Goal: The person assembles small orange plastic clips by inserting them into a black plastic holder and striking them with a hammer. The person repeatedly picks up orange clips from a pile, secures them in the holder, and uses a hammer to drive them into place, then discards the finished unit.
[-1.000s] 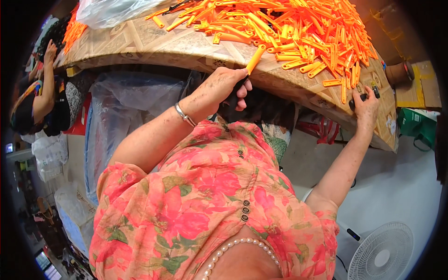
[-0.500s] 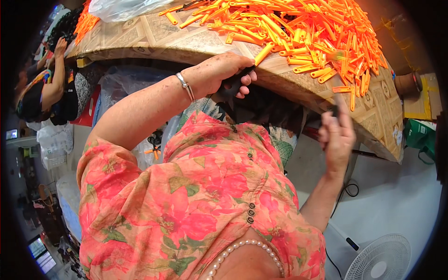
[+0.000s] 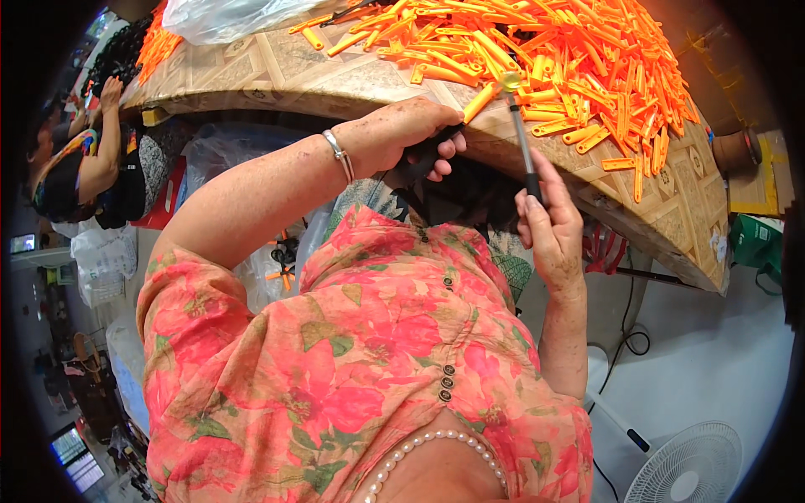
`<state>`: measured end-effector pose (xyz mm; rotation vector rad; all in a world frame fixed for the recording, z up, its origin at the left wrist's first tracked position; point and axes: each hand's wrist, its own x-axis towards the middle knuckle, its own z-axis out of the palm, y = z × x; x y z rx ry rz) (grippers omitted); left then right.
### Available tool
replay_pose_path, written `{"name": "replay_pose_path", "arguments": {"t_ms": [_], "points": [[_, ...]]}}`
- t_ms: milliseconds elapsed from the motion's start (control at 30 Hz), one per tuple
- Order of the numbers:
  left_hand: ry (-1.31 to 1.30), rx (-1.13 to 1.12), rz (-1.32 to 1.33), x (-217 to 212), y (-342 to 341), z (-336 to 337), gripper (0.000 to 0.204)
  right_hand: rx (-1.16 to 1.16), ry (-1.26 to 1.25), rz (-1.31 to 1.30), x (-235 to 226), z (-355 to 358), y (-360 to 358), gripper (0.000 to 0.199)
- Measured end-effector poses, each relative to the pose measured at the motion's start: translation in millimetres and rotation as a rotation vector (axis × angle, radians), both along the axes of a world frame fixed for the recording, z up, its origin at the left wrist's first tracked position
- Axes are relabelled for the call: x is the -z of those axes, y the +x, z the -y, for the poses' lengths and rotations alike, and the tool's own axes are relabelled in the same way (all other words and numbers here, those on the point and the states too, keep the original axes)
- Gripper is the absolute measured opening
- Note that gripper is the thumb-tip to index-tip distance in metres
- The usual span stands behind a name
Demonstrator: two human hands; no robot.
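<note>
At the table's near edge, my left hand (image 3: pixel 419 138) is closed around a dark black part (image 3: pixel 411 170), mostly hidden by the fingers. An orange handle piece (image 3: pixel 480 103) points out past my thumb and forefinger, over the tabletop. My right hand (image 3: pixel 549 222), to the right of it, grips a small mallet (image 3: pixel 523 138) by its black grip. The mallet has a thin metal shaft and a yellowish head, which is up beside the tip of the orange piece. I cannot tell whether the two touch.
A big heap of orange handle pieces (image 3: pixel 587 63) covers the table (image 3: pixel 335 94). Behind my left arm lies a clear plastic bag (image 3: pixel 226 18). Another person (image 3: pixel 84 163) sits at the far left. A white fan (image 3: pixel 688 482) and a cable are at lower right; a green bag (image 3: pixel 755 247) stands beyond the table's right end.
My right hand has swung left and inward, bringing the mallet from the table's right side to beside the orange piece. My left hand has barely moved and keeps its hold.
</note>
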<state>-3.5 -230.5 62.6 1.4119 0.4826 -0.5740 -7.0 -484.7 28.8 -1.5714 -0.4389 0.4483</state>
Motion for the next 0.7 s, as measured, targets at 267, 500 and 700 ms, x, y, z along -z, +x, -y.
{"name": "replay_pose_path", "arguments": {"t_ms": [267, 500, 700], "points": [[0.086, 0.056, 0.139, 6, -11, 6, 0.038, 0.854, -0.645, 0.738, -13, 86, 54, 0.047], [-0.055, 0.049, 0.273, 30, -18, 40, 0.042, 0.89, -1.318, 0.645, -10, 152, 111, 0.048], [-0.149, -0.073, 0.461, 44, -23, 60, 0.043, 0.664, -0.806, 1.195, -12, 82, 98, 0.035]]}}
